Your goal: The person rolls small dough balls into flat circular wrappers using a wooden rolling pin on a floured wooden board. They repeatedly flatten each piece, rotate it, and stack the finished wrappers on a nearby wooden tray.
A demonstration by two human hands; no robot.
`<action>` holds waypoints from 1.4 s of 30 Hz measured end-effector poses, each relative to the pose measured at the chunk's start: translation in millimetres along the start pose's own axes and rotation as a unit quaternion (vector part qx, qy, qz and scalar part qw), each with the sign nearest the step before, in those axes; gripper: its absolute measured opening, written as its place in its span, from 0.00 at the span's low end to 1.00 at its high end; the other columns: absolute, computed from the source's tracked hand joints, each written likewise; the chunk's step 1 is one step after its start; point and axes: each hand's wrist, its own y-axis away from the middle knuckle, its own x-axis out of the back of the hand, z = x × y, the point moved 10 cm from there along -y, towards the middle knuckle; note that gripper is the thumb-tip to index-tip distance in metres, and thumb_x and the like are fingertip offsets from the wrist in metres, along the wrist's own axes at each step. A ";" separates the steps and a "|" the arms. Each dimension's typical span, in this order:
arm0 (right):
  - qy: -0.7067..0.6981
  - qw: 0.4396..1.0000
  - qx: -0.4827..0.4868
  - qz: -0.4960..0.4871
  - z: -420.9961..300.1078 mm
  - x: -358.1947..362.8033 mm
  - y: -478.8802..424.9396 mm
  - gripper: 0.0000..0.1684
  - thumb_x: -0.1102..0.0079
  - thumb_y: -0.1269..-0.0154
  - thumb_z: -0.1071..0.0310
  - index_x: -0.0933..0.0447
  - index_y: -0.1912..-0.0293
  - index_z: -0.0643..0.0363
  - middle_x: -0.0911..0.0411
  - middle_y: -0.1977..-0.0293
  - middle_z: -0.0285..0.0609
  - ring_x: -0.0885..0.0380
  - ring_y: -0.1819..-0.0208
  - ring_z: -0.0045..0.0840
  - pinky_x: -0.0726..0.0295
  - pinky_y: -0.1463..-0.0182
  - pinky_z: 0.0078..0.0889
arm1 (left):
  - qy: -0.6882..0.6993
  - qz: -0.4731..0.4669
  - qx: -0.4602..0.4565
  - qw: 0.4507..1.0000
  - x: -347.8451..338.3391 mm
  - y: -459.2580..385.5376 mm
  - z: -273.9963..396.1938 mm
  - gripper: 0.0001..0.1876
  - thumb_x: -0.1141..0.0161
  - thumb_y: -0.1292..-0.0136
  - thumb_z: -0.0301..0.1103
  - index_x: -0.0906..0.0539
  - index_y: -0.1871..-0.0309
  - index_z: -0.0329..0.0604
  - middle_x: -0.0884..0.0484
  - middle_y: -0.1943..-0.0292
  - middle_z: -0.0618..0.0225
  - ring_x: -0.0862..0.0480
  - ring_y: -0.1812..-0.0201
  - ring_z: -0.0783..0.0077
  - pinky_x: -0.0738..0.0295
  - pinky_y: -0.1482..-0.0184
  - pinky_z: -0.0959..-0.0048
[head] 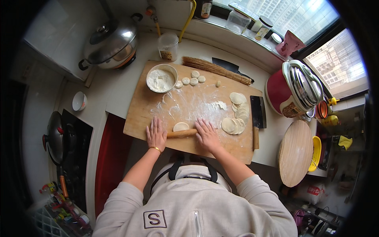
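A wooden rolling pin [182, 133] lies across the near part of a floured wooden board [189, 145]. My left hand [156, 134] holds its left end under the palm, with fingers stretched flat. Over the right end rests my right hand [207, 134], also palm down. A round dough wrapper [181, 127] sits between the hands, its near edge hidden by the pin. Right of my right hand, overlapping rolled wrappers [229, 125] form a curved row. Several small dough discs [194, 81] and one dough lump [218, 84] lie farther back. Loose flour [219, 105] is heaped near the middle.
A bowl of flour [162, 78] stands on the board's back left corner. A cleaver [258, 112] lies along the right edge; a straw brush [213, 69] and a second dark knife [226, 65] are behind. Around stand an electric pan [114, 44], a pressure cooker [291, 89] and a round woven tray [296, 154].
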 end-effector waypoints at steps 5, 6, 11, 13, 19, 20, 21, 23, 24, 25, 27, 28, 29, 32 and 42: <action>0.008 0.999 -0.042 0.015 10.9 7.9 -51.9 0.31 0.61 0.27 0.53 0.41 0.31 0.56 0.45 0.28 0.46 0.50 0.25 0.38 0.56 0.24 0.46 | -0.034 0.111 0.062 0.991 26.6 -61.5 -10.8 0.36 0.54 0.30 0.46 0.52 0.24 0.41 0.57 0.22 0.63 0.52 0.23 0.64 0.62 0.25 0.52; 0.000 0.999 -0.052 0.014 15.3 5.5 -47.8 0.31 0.60 0.27 0.54 0.41 0.31 0.57 0.45 0.28 0.46 0.50 0.25 0.39 0.55 0.24 0.46 | -0.040 0.111 0.050 0.992 29.2 -63.8 -4.6 0.36 0.54 0.30 0.45 0.52 0.24 0.40 0.56 0.22 0.63 0.53 0.23 0.64 0.62 0.24 0.52; -0.031 0.999 0.005 -0.013 -0.8 -4.8 4.2 0.31 0.55 0.28 0.56 0.41 0.31 0.56 0.44 0.28 0.46 0.47 0.27 0.39 0.51 0.25 0.46 | 0.000 0.004 -0.001 1.000 12.2 -1.1 2.2 0.37 0.51 0.31 0.43 0.51 0.24 0.41 0.54 0.22 0.62 0.53 0.23 0.63 0.63 0.25 0.50; -0.012 1.000 0.016 0.009 -12.9 -1.4 5.3 0.31 0.53 0.29 0.56 0.39 0.31 0.56 0.41 0.30 0.45 0.44 0.27 0.38 0.49 0.25 0.45 | 0.001 0.008 0.009 1.000 5.5 7.1 -5.0 0.35 0.54 0.30 0.44 0.50 0.24 0.41 0.54 0.22 0.62 0.53 0.23 0.62 0.64 0.25 0.50; 0.010 1.000 -0.010 0.006 4.5 6.3 -45.4 0.31 0.55 0.28 0.55 0.40 0.31 0.56 0.43 0.29 0.44 0.45 0.27 0.38 0.50 0.25 0.45 | 0.009 0.102 0.041 0.994 32.0 -53.0 -10.7 0.34 0.57 0.28 0.43 0.52 0.24 0.40 0.55 0.22 0.60 0.53 0.23 0.61 0.64 0.25 0.50; -0.001 1.000 -0.004 -0.019 5.8 -0.4 -29.6 0.31 0.56 0.28 0.55 0.41 0.30 0.55 0.44 0.28 0.44 0.46 0.27 0.38 0.51 0.25 0.46 | 0.004 0.085 0.027 0.996 30.1 -42.8 -6.0 0.34 0.57 0.29 0.43 0.53 0.24 0.40 0.56 0.22 0.60 0.54 0.23 0.61 0.63 0.25 0.50; -0.011 0.999 0.003 -0.042 5.1 -5.9 -15.8 0.31 0.56 0.28 0.55 0.42 0.30 0.55 0.46 0.27 0.44 0.48 0.26 0.38 0.53 0.25 0.46 | -0.003 0.056 0.026 0.998 23.4 -27.8 -6.2 0.34 0.57 0.29 0.43 0.52 0.24 0.41 0.56 0.22 0.60 0.53 0.23 0.61 0.63 0.25 0.50; -0.016 0.999 0.024 -0.018 -7.7 -2.0 7.5 0.31 0.54 0.29 0.55 0.40 0.30 0.53 0.42 0.29 0.42 0.45 0.27 0.36 0.49 0.26 0.45 | -0.017 -0.001 0.028 0.999 5.5 5.1 -10.8 0.35 0.56 0.29 0.45 0.51 0.24 0.41 0.56 0.22 0.61 0.52 0.23 0.62 0.62 0.25 0.50; -0.003 1.000 0.026 -0.005 -6.2 -2.1 2.3 0.31 0.54 0.29 0.56 0.40 0.31 0.53 0.43 0.29 0.42 0.45 0.27 0.35 0.49 0.26 0.45 | -0.007 -0.001 0.024 1.000 3.7 11.1 -8.1 0.34 0.56 0.29 0.45 0.51 0.24 0.42 0.56 0.22 0.61 0.52 0.23 0.62 0.62 0.25 0.50; 0.008 0.999 0.031 0.007 -9.6 -0.9 -6.3 0.31 0.54 0.29 0.56 0.40 0.31 0.54 0.43 0.29 0.42 0.45 0.27 0.35 0.49 0.25 0.45 | -0.014 0.024 0.039 0.999 5.8 6.8 -13.3 0.34 0.56 0.29 0.45 0.51 0.24 0.41 0.56 0.22 0.61 0.52 0.23 0.62 0.62 0.25 0.50; 0.027 0.999 0.034 0.012 -10.3 5.4 -44.1 0.30 0.55 0.29 0.56 0.39 0.31 0.55 0.43 0.28 0.42 0.45 0.27 0.35 0.50 0.25 0.46 | -0.030 0.080 0.070 0.994 10.4 -28.7 -27.5 0.35 0.56 0.29 0.45 0.50 0.24 0.41 0.56 0.22 0.62 0.52 0.23 0.63 0.62 0.25 0.50; 0.037 0.999 0.035 0.016 -10.6 7.8 -56.5 0.30 0.55 0.29 0.56 0.39 0.31 0.55 0.43 0.28 0.42 0.45 0.27 0.35 0.50 0.25 0.46 | -0.032 0.115 0.094 0.988 20.6 -44.9 -33.5 0.35 0.55 0.29 0.45 0.50 0.24 0.41 0.55 0.22 0.62 0.52 0.23 0.64 0.62 0.25 0.50; 0.028 0.999 0.024 0.020 -9.8 10.0 -58.6 0.30 0.55 0.29 0.56 0.39 0.32 0.55 0.43 0.28 0.42 0.46 0.27 0.35 0.50 0.25 0.46 | -0.033 0.126 0.082 0.988 25.6 -52.3 -32.9 0.35 0.55 0.30 0.45 0.50 0.24 0.41 0.55 0.22 0.62 0.52 0.23 0.64 0.62 0.25 0.50; -0.001 1.000 0.003 0.012 9.6 -0.8 -35.9 0.30 0.56 0.29 0.56 0.40 0.31 0.55 0.43 0.29 0.43 0.46 0.27 0.37 0.52 0.25 0.48 | -0.072 0.113 0.019 0.991 41.7 -47.9 -1.7 0.36 0.53 0.31 0.46 0.50 0.24 0.42 0.55 0.22 0.63 0.52 0.23 0.65 0.63 0.25 0.50; 0.014 1.000 0.004 0.005 -6.8 8.2 -50.6 0.30 0.58 0.28 0.56 0.41 0.30 0.56 0.43 0.29 0.44 0.49 0.26 0.38 0.54 0.25 0.49 | -0.035 0.119 0.050 0.991 31.3 -61.5 -21.7 0.37 0.53 0.31 0.46 0.51 0.24 0.43 0.54 0.22 0.63 0.51 0.23 0.63 0.63 0.25 0.50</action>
